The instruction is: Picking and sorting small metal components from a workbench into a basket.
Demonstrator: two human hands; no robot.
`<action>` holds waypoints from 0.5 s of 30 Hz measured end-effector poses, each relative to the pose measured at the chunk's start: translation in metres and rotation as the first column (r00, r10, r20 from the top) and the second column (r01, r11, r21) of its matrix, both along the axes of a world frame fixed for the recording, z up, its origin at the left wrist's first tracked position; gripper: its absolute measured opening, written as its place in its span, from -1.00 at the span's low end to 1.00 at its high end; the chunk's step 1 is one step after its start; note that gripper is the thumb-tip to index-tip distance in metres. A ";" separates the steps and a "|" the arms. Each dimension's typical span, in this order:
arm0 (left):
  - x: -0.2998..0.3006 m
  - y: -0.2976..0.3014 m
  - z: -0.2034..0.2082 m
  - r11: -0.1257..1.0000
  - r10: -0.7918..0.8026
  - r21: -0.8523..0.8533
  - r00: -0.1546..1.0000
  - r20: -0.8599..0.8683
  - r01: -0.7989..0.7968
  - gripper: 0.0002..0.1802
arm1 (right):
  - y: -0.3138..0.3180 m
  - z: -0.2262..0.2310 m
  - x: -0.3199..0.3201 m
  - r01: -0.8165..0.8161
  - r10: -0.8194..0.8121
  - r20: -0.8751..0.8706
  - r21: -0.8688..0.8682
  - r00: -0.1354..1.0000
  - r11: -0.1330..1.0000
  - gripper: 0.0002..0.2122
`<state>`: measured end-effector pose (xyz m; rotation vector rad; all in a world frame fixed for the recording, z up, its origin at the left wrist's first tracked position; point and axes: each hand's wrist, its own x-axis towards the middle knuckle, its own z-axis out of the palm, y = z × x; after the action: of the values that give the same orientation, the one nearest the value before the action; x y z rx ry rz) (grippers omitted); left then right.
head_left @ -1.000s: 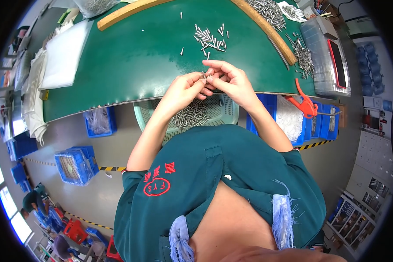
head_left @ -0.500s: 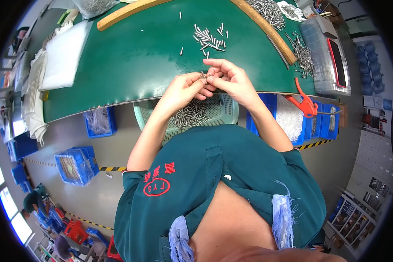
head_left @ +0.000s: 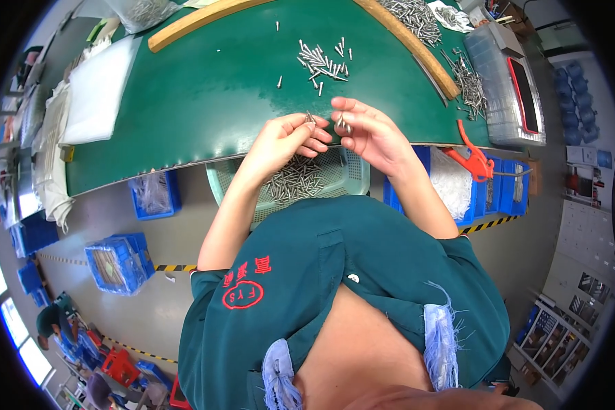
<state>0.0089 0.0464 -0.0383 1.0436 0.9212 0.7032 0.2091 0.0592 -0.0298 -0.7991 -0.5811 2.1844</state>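
A green desk filled the upper half of the frame, its near edge curving across the middle. Below it, in the lower centre, spread the person's dark green shirt. Between the two, at the centre of the frame, a pale green basket sat partly under the desk edge, with a heap of metal parts inside. One wooden strip lay at the upper left and a second wooden strip slanted down at the upper right. Near the right end of the desk stood a clear plastic box; at the left end lay a white sheet.

The left hand and the right hand were near the centre, just apart, above the desk's near edge. A red clamp jutted from that edge at the right. Above the hands, a loose cluster of parts was scattered on the desk.

Smallest were the pieces in the fingers. The left hand pinched a slim metal part between thumb and finger, while the right hand grasped metal pieces, their number unclear.
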 end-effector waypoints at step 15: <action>0.000 0.000 -0.005 1.000 -0.022 0.020 1.000 -0.005 0.022 -0.69 | 0.006 -0.004 -0.012 -0.196 -0.130 0.511 0.536 0.850 0.821 -0.79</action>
<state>0.0089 0.0466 -0.0432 1.0721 0.9070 0.6927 0.1967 0.0655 -0.0341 -1.0461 -1.4641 1.6344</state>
